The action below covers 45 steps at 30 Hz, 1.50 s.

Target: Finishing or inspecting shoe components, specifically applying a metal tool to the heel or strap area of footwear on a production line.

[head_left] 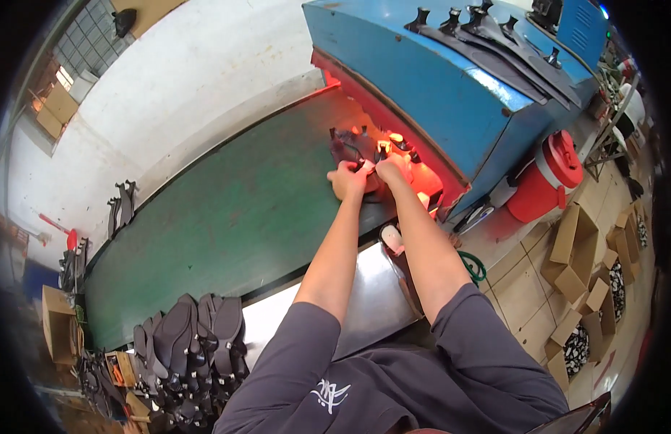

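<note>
Both my arms reach forward over a green conveyor belt [227,210] to the mouth of a blue machine [400,69], where red light glows. My left hand [347,181] and my right hand [395,171] are side by side, fingers closed and pinching at a dark piece with black knobs [346,145]. Its exact shape is partly hidden by my fingers and washed out by the red glow. Several more knobbed pieces [413,154] lie in the light just beyond my right hand.
Several black sole-shaped pieces with knobs [494,50] lie on the machine's top. A heap of black soles [180,333] stands at the near left. On the right are a red drink cooler [549,177] and open cardboard boxes [572,242]. A white wall [198,79] runs along the belt's far side.
</note>
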### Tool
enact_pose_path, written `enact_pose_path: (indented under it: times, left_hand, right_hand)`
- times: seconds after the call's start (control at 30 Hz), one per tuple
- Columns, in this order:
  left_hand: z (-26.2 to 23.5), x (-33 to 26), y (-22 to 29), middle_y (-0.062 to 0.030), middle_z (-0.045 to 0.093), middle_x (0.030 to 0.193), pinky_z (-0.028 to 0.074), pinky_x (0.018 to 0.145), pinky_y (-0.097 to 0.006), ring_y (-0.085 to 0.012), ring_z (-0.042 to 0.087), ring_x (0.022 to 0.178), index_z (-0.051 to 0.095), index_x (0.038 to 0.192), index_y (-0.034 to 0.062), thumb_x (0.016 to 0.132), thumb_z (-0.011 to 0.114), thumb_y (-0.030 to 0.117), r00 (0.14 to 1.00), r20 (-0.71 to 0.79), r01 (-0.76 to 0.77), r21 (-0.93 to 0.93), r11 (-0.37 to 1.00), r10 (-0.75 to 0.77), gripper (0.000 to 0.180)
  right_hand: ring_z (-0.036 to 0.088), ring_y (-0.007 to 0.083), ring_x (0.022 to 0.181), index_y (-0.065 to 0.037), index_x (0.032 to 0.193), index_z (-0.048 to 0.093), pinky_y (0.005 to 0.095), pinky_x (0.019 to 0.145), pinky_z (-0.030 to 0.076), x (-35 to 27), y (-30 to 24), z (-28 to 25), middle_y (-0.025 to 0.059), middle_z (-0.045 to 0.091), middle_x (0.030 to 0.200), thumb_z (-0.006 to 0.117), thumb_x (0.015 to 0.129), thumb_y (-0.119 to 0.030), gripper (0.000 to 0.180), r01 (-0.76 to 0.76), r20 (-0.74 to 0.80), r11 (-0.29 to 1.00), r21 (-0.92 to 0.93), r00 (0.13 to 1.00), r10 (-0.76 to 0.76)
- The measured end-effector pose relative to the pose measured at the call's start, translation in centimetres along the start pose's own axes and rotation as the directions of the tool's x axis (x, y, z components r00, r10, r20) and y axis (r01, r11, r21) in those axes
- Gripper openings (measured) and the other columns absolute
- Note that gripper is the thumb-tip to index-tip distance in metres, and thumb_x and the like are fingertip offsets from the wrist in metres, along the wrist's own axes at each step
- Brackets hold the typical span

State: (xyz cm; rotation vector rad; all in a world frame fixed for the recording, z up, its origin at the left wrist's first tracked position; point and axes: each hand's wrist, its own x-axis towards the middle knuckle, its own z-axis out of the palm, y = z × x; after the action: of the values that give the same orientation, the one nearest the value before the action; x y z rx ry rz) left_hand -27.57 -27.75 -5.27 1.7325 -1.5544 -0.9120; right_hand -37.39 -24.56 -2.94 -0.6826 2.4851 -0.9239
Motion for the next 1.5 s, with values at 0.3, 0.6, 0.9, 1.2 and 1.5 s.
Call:
enact_pose_path:
  times: [0.3, 0.6, 0.9, 1.2, 1.5]
  left_hand:
    - [-11.0, 1.5, -7.6, -0.0104, 0.065, 0.098, 0.05, 0.08, -0.032, -0.0209, 0.062, 0.088, 0.069, 0.097, 0.0031, 0.069, 0.075, 0.009, 0.951, -0.238, -0.292, -0.489, 0.822, 0.197, 0.029]
    - [-26.7, -19.7, -9.5, -0.0057, 0.067, 0.095, 0.052, 0.081, -0.029, -0.0133, 0.063, 0.087, 0.064, 0.11, 0.0018, 0.081, 0.067, -0.002, 0.884, 0.457, 0.345, -0.778, 0.525, 0.096, 0.029]
    - [-30.2, -26.2, -15.1, -0.0141, 0.062, 0.121, 0.057, 0.079, -0.028, -0.0145, 0.062, 0.097, 0.064, 0.11, 0.0011, 0.083, 0.065, -0.003, 0.907, 0.407, 0.341, -0.859, 0.382, 0.106, 0.028]
    - [-30.4, -28.1, -14.9, -0.0229, 0.057, 0.126, 0.061, 0.075, -0.036, -0.0238, 0.066, 0.1, 0.057, 0.123, -0.0018, 0.084, 0.061, -0.001, 0.946, 0.305, 0.266, -0.924, 0.276, 0.109, 0.039]
    - [-29.9, -28.7, -14.8, -0.022, 0.055, 0.129, 0.06, 0.081, -0.037, -0.0262, 0.063, 0.107, 0.06, 0.122, 0.0023, 0.084, 0.063, 0.0, 0.953, 0.253, 0.191, -0.928, 0.318, 0.166, 0.037]
  right_hand:
    - [0.063, 0.031, 0.105, -0.005, 0.116, 0.063, 0.0368, 0.094, 0.047, -11.2, -0.9, -4.3, 0.0202, 0.067, 0.101, 0.054, 0.084, -0.016, 0.035, 0.637, 0.033, 0.765, -0.095, 0.77, -0.637]
    - [0.055, 0.0251, 0.117, 0.0, 0.126, 0.046, 0.0378, 0.101, 0.044, -23.7, 3.7, -5.7, 0.0166, 0.051, 0.133, 0.064, 0.091, -0.022, 0.045, -0.442, 0.515, 0.31, 0.842, 0.482, -0.709]
    - [0.042, 0.0063, 0.082, -0.011, 0.089, 0.042, 0.0206, 0.07, 0.036, -28.8, 4.5, -8.3, -0.0012, 0.045, 0.089, 0.073, 0.076, -0.005, 0.034, 0.08, 0.4, 0.471, 0.878, 0.416, -0.817]
    - [0.056, 0.0117, 0.073, -0.001, 0.113, 0.061, 0.0256, 0.067, 0.045, -33.7, 6.6, -10.2, 0.0057, 0.061, 0.079, 0.077, 0.072, -0.007, 0.044, 0.312, 0.444, 0.606, 0.732, 0.456, -0.772]
    - [0.064, 0.0205, 0.09, 0.0, 0.118, 0.063, 0.0293, 0.08, 0.049, -33.9, 7.8, -9.7, 0.0134, 0.067, 0.099, 0.069, 0.077, 0.001, 0.041, 0.459, 0.349, 0.472, 0.753, 0.33, -0.877]
